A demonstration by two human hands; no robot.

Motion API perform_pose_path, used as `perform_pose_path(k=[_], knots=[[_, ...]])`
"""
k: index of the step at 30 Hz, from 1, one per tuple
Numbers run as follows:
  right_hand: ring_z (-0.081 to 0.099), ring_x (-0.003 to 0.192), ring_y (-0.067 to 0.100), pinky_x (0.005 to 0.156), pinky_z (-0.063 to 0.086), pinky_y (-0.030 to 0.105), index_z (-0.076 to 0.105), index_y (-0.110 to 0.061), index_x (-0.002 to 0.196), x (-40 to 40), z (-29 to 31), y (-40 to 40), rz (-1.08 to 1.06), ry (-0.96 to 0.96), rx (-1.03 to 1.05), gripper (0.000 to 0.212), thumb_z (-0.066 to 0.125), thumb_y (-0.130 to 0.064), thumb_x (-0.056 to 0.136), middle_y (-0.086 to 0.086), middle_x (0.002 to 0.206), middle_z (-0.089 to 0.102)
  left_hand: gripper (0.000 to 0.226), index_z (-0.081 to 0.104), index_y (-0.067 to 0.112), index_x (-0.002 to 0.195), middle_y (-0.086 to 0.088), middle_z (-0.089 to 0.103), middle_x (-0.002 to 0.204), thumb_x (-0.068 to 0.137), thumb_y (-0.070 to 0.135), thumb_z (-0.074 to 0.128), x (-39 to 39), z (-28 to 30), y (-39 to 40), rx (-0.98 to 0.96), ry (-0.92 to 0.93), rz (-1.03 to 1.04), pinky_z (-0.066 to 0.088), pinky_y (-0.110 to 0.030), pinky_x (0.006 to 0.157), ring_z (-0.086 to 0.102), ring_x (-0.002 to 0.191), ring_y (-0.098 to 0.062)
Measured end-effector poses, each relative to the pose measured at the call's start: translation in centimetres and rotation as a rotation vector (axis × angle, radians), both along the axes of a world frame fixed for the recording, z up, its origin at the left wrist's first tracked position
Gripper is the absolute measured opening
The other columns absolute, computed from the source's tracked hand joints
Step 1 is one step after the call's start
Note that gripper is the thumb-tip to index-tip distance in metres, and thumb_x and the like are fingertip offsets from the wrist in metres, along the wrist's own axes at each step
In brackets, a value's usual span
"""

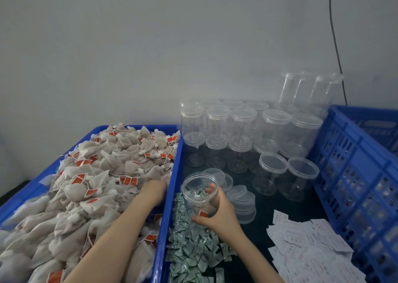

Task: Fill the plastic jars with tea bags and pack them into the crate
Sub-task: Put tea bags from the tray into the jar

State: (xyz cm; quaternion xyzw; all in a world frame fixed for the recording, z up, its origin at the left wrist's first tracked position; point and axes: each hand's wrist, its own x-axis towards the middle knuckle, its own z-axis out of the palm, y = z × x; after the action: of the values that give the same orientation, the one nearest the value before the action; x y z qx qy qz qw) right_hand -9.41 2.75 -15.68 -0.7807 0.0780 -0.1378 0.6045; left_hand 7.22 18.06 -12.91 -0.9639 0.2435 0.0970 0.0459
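Observation:
A blue tray (pixel 174 175) on the left holds a heap of beige tea bags (pixel 103 175) with red tags. My left hand (pixel 154 189) reaches into that heap near the tray's right wall; it is blurred, so its grip is unclear. My right hand (pixel 219 213) grips an open clear plastic jar (pixel 199 193) from the side, held over a pile of small green-and-white sachets (pixel 189 246). A tea bag with a red tag lies inside the jar. A blue crate (pixel 353 175) stands on the right.
Several lidded empty jars (pixel 243 136) stand in rows behind, two more stacked at the back right. Loose lids (pixel 242 203) lie stacked beside the held jar. White paper slips (pixel 308 246) are scattered at the front right. A black cable hangs down the grey wall.

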Motion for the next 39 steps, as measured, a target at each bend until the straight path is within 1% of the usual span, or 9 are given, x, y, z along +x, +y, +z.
perform_pose_path(k=[6, 11, 13, 15, 17, 19, 23, 31, 39], knots=[[0.048, 0.114, -0.020, 0.086, 0.042, 0.002, 0.040, -0.052, 0.119, -0.2, 0.0, -0.1, -0.007, 0.005, -0.003, 0.087, 0.085, -0.051, 0.045, -0.026, 0.121, 0.056, 0.021, 0.062, 0.012, 0.111, -0.006, 0.054, 0.119, 0.094, 0.015, 0.049, -0.2, 1.1, 0.0, -0.062, -0.153, 0.034, 0.047, -0.034, 0.080, 0.058, 0.104, -0.024], [0.048, 0.113, -0.021, 0.085, 0.043, 0.002, 0.040, -0.051, 0.121, -0.4, -0.1, -0.2, 0.008, 0.001, 0.002, 0.087, 0.086, -0.050, 0.047, -0.044, 0.117, 0.052, 0.012, 0.055, 0.012, 0.104, 0.002, 0.059, 0.077, 0.095, 0.020, 0.052, -0.9, 3.4, 0.8, -0.477, -0.465, 0.123, 0.033, -0.023, 0.048, 0.051, 0.063, -0.015], [0.048, 0.113, -0.021, 0.085, 0.043, 0.002, 0.040, -0.051, 0.121, -0.4, -0.1, -0.2, 0.013, 0.001, -0.007, 0.086, 0.086, -0.050, 0.048, -0.048, 0.117, 0.049, 0.018, 0.056, 0.013, 0.108, 0.004, 0.062, 0.079, 0.093, 0.022, 0.058, -1.8, 4.5, 0.8, -0.723, -0.581, 0.064, 0.031, -0.020, 0.046, 0.051, 0.061, -0.011], [0.048, 0.113, -0.021, 0.086, 0.043, 0.002, 0.041, -0.051, 0.120, -0.3, -0.1, -0.2, 0.011, 0.002, -0.013, 0.085, 0.086, -0.049, 0.048, -0.049, 0.116, 0.049, 0.030, 0.052, 0.018, 0.117, 0.014, 0.062, 0.088, 0.090, 0.023, 0.063, -2.9, 5.5, 0.2, -1.030, -0.459, 0.005, 0.041, -0.017, 0.052, 0.058, 0.066, -0.006], [0.049, 0.113, -0.020, 0.085, 0.042, 0.002, 0.042, -0.051, 0.120, -0.2, -0.1, -0.2, 0.005, 0.003, -0.017, 0.085, 0.086, -0.049, 0.047, -0.048, 0.116, 0.049, 0.035, 0.047, 0.026, 0.118, 0.018, 0.067, 0.089, 0.089, 0.021, 0.065, -4.0, 6.3, -0.6, -1.342, -0.130, -0.035, 0.049, -0.013, 0.060, 0.065, 0.075, -0.001], [0.049, 0.113, -0.019, 0.085, 0.042, 0.001, 0.041, -0.052, 0.119, -0.2, 0.0, -0.2, 0.001, 0.003, -0.023, 0.084, 0.087, -0.047, 0.048, -0.047, 0.117, 0.049, 0.032, 0.048, 0.027, 0.114, 0.014, 0.073, 0.087, 0.089, 0.013, 0.064, -4.7, 6.6, -1.3, -1.457, 0.139, -0.084, 0.052, -0.013, 0.068, 0.067, 0.083, 0.000], [0.048, 0.112, -0.021, 0.084, 0.039, -0.001, 0.042, -0.052, 0.117, -0.2, 0.0, -0.2, -0.007, 0.009, -0.047, 0.082, 0.086, -0.049, 0.048, -0.049, 0.115, 0.048, 0.026, 0.054, 0.024, 0.105, 0.013, 0.074, 0.088, 0.090, 0.005, 0.061, -5.4, 6.6, -2.1, -1.525, 0.347, -0.147, 0.050, -0.010, 0.068, 0.068, 0.084, 0.000], [0.051, 0.113, -0.016, 0.085, 0.042, 0.003, 0.043, -0.054, 0.119, 0.0, -0.7, 0.3, 0.000, 0.036, -0.069, 0.083, 0.088, -0.040, 0.051, -0.038, 0.118, 0.055, 0.018, 0.060, 0.020, 0.095, 0.013, 0.073, 0.094, 0.086, 0.004, 0.063, -5.6, 6.7, -2.2, -1.569, 0.423, -0.184, 0.052, -0.015, 0.074, 0.068, 0.093, -0.004], [0.055, 0.111, -0.012, 0.082, 0.046, 0.006, 0.045, -0.050, 0.122, -0.1, 0.1, 0.3, -0.024, -0.004, -0.042, 0.082, 0.089, -0.039, 0.053, -0.037, 0.117, 0.056, 0.022, 0.061, 0.016, 0.097, 0.012, 0.073, 0.100, 0.086, -0.003, 0.061, -5.5, 6.2, -2.1, -1.337, 0.621, -0.252, 0.051, -0.014, 0.077, 0.067, 0.097, -0.004]])
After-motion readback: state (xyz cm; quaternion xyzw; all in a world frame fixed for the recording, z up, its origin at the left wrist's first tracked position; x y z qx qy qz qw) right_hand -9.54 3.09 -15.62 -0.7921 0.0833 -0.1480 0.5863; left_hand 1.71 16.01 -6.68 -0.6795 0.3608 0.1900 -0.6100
